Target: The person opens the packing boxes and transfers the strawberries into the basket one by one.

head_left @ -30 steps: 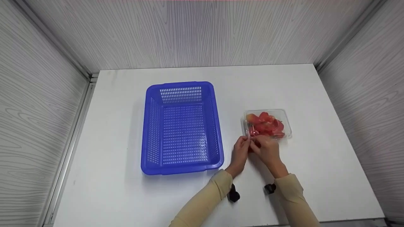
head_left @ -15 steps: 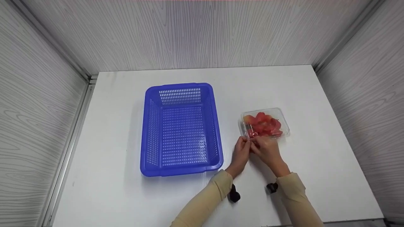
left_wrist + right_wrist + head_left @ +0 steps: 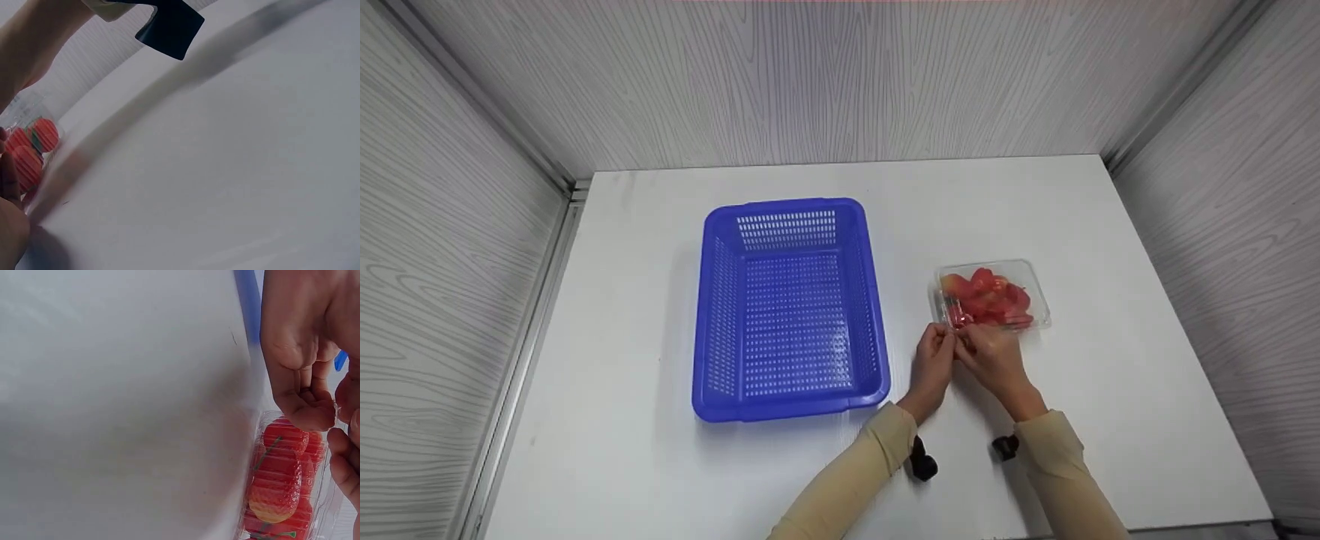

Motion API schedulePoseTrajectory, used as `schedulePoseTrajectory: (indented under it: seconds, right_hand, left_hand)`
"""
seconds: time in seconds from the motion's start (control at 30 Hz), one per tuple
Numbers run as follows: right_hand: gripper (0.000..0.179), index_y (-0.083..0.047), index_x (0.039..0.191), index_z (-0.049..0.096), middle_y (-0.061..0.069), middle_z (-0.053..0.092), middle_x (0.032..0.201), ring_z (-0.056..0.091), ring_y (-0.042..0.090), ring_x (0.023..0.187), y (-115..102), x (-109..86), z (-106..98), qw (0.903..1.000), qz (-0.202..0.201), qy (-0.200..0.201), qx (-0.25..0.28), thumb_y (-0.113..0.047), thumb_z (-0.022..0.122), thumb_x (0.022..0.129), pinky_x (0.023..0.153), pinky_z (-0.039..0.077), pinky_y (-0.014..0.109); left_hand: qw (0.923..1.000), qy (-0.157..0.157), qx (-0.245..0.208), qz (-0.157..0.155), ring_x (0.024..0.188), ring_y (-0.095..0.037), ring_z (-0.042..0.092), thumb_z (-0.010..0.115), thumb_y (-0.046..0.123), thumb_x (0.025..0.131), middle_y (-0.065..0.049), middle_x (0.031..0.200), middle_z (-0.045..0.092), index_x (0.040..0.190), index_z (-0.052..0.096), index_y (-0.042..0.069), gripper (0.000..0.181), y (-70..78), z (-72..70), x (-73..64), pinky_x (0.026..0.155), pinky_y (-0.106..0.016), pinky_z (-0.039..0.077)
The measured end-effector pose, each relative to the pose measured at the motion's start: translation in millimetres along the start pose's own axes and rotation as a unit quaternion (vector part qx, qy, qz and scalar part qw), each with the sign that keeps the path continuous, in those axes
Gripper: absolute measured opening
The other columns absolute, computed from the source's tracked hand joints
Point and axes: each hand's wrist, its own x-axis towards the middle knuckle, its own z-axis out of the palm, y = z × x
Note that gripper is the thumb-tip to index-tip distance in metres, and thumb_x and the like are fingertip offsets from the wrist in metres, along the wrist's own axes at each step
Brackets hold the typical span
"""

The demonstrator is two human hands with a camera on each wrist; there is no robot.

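Observation:
A clear plastic clamshell box (image 3: 1039, 298) lies right of the middle of the table. Red, strawberry-like fruit (image 3: 994, 300) fills much of it; in the right wrist view one red piece (image 3: 275, 486) has a yellowish end, and green stems show. At the box's near left corner my left hand (image 3: 933, 367) pinches the edge between thumb and fingers. My right hand (image 3: 996, 360) pinches the same edge just beside it, fingertips nearly meeting the left ones. In the right wrist view the left hand's curled fingers (image 3: 306, 410) are over the lid's rim.
A blue perforated basket (image 3: 791, 411) stands to the left of the hands on the white table (image 3: 622, 465). Black wrist cameras (image 3: 922, 461) hang below both sleeves. Grey wood-grain panels (image 3: 840, 82) enclose the table at the back and sides.
The clamshell box has shifted slightly left from one second ago. Both hands keep their place at its near left corner, with only small finger movement.

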Motion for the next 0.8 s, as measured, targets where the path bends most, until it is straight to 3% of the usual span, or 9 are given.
schedulePoseTrajectory:
  seconds: [0.27,0.53,0.8]
  right_hand:
    - [0.016,0.001,0.080,0.065,0.011,0.060,0.063,0.051,0.021,0.053,-4,3.7,-3,0.9999,-0.001,0.007,-0.009,0.002,0.079,0.074,0.050,0.047,0.034]
    - [0.013,0.001,0.081,0.069,0.010,0.062,0.063,0.054,0.020,0.052,-5,10.3,-10,0.9988,0.000,0.046,0.018,0.005,0.077,0.071,0.049,0.048,0.035]
    - [0.017,0.001,0.085,0.072,0.010,0.065,0.066,0.056,0.020,0.053,-2,4.5,-8,0.9994,-0.003,0.030,0.015,0.003,0.081,0.071,0.050,0.049,0.035]
  left_hand:
    - [0.9993,0.029,0.011,-0.022,0.074,-0.010,0.058,0.057,0.017,0.097,0.002,0.085,0.064,0.094,0.060,0.011,0.007,1.7,2.2,0.5,0.065,-0.027,0.047]
    - [0.9997,0.015,0.013,-0.016,0.077,-0.012,0.063,0.055,0.017,0.099,0.002,0.086,0.066,0.093,0.059,0.012,0.009,-7.1,1.2,0.4,0.068,-0.029,0.051]
    - [0.9994,-0.020,0.018,0.019,0.078,-0.011,0.061,0.052,0.017,0.101,0.001,0.088,0.063,0.097,0.057,0.010,0.010,-11.9,-1.9,0.3,0.069,-0.028,0.051]
